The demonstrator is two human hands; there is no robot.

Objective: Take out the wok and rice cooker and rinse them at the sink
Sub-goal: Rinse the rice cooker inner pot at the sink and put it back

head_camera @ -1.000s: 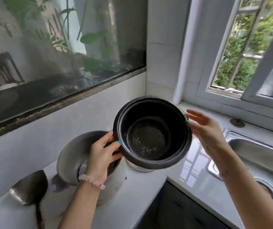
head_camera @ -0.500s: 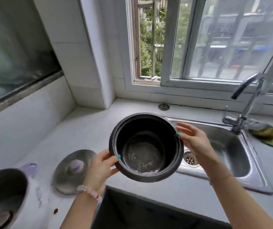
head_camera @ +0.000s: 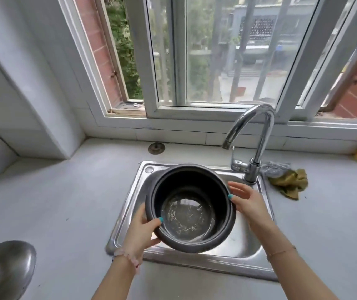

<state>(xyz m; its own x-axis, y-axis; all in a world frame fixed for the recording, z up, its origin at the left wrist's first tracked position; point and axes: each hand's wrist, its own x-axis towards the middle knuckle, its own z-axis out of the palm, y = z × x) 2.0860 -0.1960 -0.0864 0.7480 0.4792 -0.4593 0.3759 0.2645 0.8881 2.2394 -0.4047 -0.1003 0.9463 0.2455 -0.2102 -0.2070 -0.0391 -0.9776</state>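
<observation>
Left hand [head_camera: 142,231] grips the rice cooker pot [head_camera: 190,211] at its rim, thumb hooked inside, above the sink [head_camera: 125,215]. Right hand [head_camera: 248,202] presses nearly straight fingers to the wall, apparently not wrapping it. The pot is rigid, likely light, and slick once wet, so the rim is the hold.

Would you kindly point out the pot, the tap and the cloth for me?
pot [head_camera: 186,213], head view, on its scratched inner bottom.
tap [head_camera: 262,146], head view, on its upright pipe.
cloth [head_camera: 290,184], head view, on its crumpled middle.
</observation>
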